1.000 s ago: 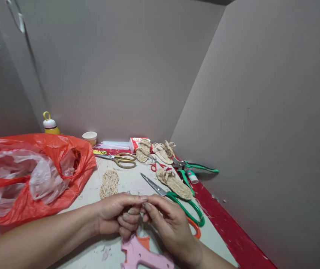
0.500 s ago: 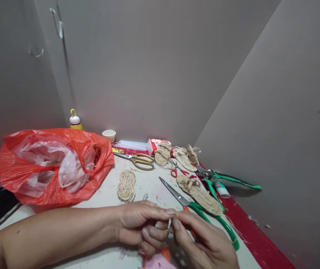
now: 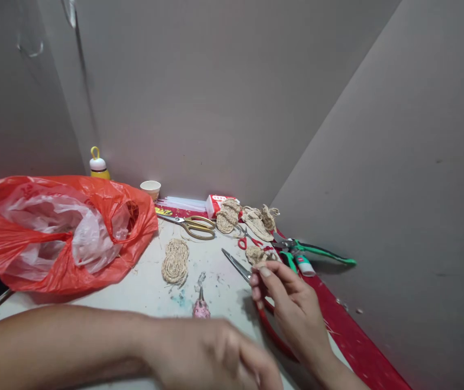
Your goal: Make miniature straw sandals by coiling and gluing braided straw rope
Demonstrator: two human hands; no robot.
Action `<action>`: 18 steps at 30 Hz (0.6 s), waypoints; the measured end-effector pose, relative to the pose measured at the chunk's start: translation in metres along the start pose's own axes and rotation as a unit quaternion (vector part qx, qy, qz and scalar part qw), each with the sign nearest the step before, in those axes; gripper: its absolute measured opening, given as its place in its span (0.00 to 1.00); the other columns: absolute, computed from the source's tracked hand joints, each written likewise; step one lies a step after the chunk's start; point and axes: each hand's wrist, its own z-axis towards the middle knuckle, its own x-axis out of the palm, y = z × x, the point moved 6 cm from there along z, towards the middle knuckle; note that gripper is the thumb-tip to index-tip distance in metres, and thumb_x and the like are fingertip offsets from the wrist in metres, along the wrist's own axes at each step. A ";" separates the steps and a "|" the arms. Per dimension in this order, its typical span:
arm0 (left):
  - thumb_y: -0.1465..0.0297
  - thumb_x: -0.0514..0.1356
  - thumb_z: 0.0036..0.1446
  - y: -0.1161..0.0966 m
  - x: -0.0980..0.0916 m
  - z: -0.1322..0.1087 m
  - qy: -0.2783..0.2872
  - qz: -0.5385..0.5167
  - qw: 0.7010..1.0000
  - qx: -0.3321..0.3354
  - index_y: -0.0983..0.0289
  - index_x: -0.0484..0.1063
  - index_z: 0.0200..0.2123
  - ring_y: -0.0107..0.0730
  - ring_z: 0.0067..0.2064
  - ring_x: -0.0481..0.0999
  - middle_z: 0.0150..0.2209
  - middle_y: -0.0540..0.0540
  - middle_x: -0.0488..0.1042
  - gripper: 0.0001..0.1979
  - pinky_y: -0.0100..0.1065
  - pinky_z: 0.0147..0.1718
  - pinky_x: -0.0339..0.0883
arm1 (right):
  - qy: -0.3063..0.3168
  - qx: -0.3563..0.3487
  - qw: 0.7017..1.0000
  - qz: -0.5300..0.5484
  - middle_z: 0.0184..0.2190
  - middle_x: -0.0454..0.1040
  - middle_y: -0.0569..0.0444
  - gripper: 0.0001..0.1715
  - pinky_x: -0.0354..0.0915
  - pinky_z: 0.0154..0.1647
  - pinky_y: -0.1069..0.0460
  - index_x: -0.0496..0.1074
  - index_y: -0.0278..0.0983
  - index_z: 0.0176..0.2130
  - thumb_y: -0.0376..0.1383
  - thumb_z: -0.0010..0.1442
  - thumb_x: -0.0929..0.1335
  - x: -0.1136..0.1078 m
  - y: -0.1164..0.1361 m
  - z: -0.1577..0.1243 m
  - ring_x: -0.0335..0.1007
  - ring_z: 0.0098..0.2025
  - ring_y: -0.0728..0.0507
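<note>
My right hand (image 3: 287,303) reaches over the green-handled scissors (image 3: 236,264), its thumb and forefinger pinched together beside a small woven straw sandal (image 3: 256,253). What the fingertips hold is too small to make out. My left hand (image 3: 216,357) is low in the view near the table's front edge, smeared by motion, so its fingers cannot be read. Just beyond it shows the tip of a pink glue gun (image 3: 200,307). A flat coiled straw sole (image 3: 175,262) lies on the white table top (image 3: 146,290).
A red plastic bag (image 3: 53,233) with clear plastic inside fills the left. At the back stand a yellow bottle (image 3: 98,165), paper cup (image 3: 150,188), red box (image 3: 214,200), gold scissors (image 3: 194,226), more straw sandals (image 3: 256,219). Green pruners (image 3: 313,250) lie by the grey wall.
My hands have come apart: the right one moved away toward the scissors and sandal, the left dropped toward the near edge. The glue gun's tip is now uncovered.
</note>
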 end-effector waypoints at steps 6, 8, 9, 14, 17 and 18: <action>0.52 0.42 0.62 -0.083 -0.125 -0.051 -0.489 0.332 0.799 0.112 0.60 0.52 0.20 0.21 0.16 0.57 0.14 0.44 0.57 0.23 0.26 0.20 0.56 | 0.035 0.013 0.999 0.019 0.18 0.57 0.62 0.23 0.54 0.17 0.57 0.59 0.40 0.23 0.51 0.61 0.64 0.013 -0.014 -0.005 0.52 0.19 0.51; 0.53 0.43 0.62 -0.083 -0.158 -0.062 -0.530 0.374 0.758 0.068 0.60 0.51 0.19 0.23 0.17 0.56 0.14 0.45 0.57 0.24 0.28 0.21 0.54 | 0.046 -0.004 0.999 0.010 0.18 0.54 0.63 0.25 0.52 0.17 0.56 0.57 0.40 0.22 0.53 0.61 0.63 0.015 -0.021 -0.005 0.49 0.19 0.51; 0.53 0.46 0.60 -0.080 -0.171 -0.065 -0.536 0.392 0.747 0.039 0.60 0.52 0.17 0.24 0.17 0.56 0.13 0.46 0.57 0.24 0.28 0.20 0.52 | 0.047 -0.010 0.999 0.005 0.18 0.53 0.63 0.26 0.51 0.18 0.56 0.56 0.40 0.22 0.54 0.61 0.63 0.015 -0.024 -0.004 0.48 0.19 0.50; 0.58 0.62 0.46 -0.055 -0.201 -0.070 -0.530 0.454 0.712 -0.082 0.61 0.57 0.12 0.28 0.20 0.61 0.12 0.48 0.58 0.22 0.31 0.22 0.49 | 0.049 -0.046 0.997 -0.050 0.17 0.56 0.61 0.27 0.52 0.19 0.54 0.57 0.40 0.21 0.52 0.64 0.60 0.011 -0.029 -0.001 0.51 0.19 0.50; 0.62 0.66 0.40 -0.045 -0.203 -0.066 -0.519 0.452 0.719 -0.100 0.62 0.61 0.14 0.31 0.23 0.65 0.15 0.48 0.62 0.17 0.31 0.24 0.51 | 0.082 -0.049 0.995 -0.033 0.24 0.65 0.58 0.16 0.59 0.21 0.55 0.66 0.39 0.36 0.49 0.63 0.64 0.017 -0.029 -0.001 0.60 0.22 0.50; 0.64 0.67 0.39 -0.043 -0.203 -0.064 -0.514 0.445 0.727 -0.098 0.62 0.63 0.15 0.31 0.25 0.66 0.16 0.48 0.64 0.15 0.30 0.25 0.52 | 0.092 -0.048 0.994 -0.025 0.29 0.68 0.56 0.17 0.61 0.22 0.55 0.65 0.40 0.44 0.48 0.62 0.65 0.019 -0.028 -0.001 0.62 0.24 0.49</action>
